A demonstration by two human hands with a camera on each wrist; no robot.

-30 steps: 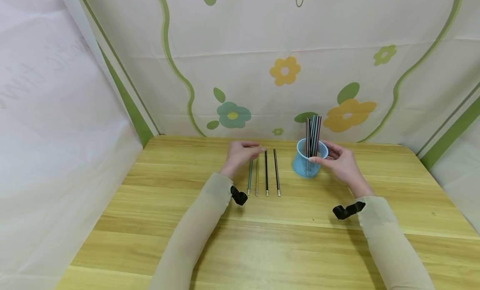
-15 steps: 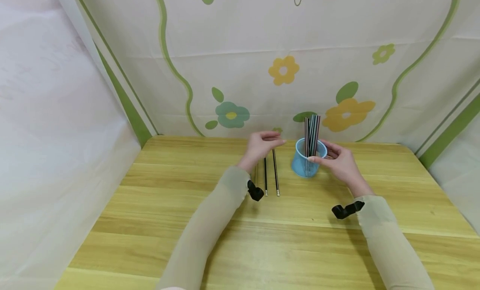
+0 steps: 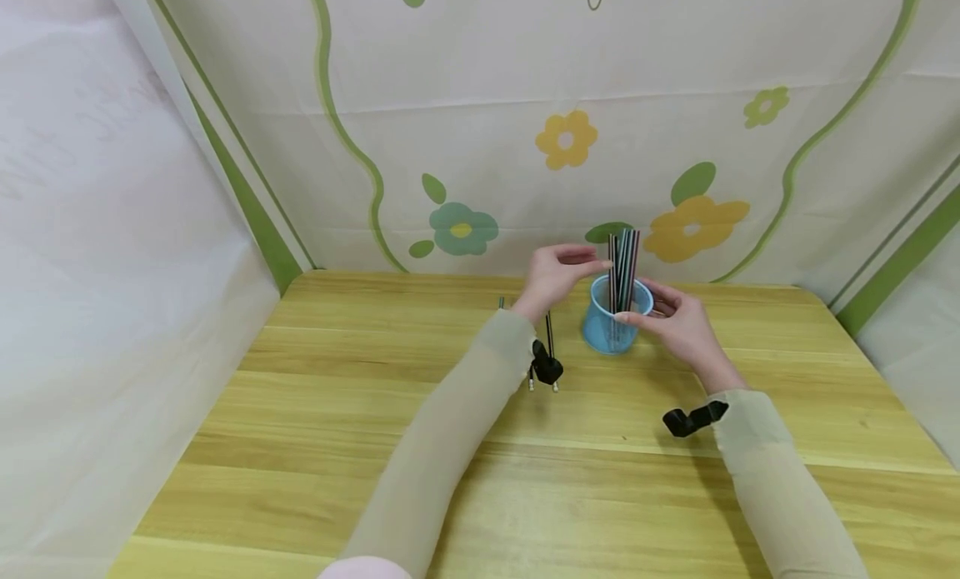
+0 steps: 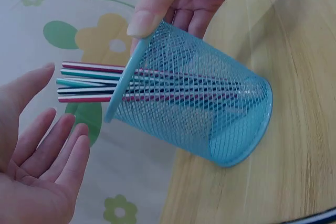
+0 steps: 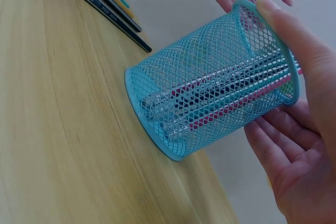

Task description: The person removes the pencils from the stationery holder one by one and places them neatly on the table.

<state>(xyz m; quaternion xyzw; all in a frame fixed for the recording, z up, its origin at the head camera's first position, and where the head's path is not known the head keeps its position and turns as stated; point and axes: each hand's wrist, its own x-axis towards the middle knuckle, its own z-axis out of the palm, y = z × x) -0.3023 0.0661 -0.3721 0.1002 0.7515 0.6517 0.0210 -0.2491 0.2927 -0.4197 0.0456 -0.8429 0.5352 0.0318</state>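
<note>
A blue mesh pencil cup (image 3: 601, 333) stands on the wooden table with several striped pencils (image 4: 86, 82) in red, teal, black and white sticking up from it. My right hand (image 3: 681, 325) grips the cup at its right side, thumb on the rim and fingers behind the mesh. Close to the pencils' upper ends is my left hand (image 3: 557, 277), its thumb and fingers spread apart with nothing between them in the left wrist view. Several more pencils (image 5: 100, 3) lie left of the cup, partly hidden by the left forearm in the head view.
A pale curtain (image 3: 480, 146) printed with flowers hangs right behind the table's back edge, and another one borders the left side. Wooden tabletop (image 3: 570, 496) stretches in front of the cup. A small black camera (image 3: 546, 364) sits on the left wrist.
My left hand has moved right, from above the pencils on the table to the ones in the cup. My right hand has kept its hold on the cup.
</note>
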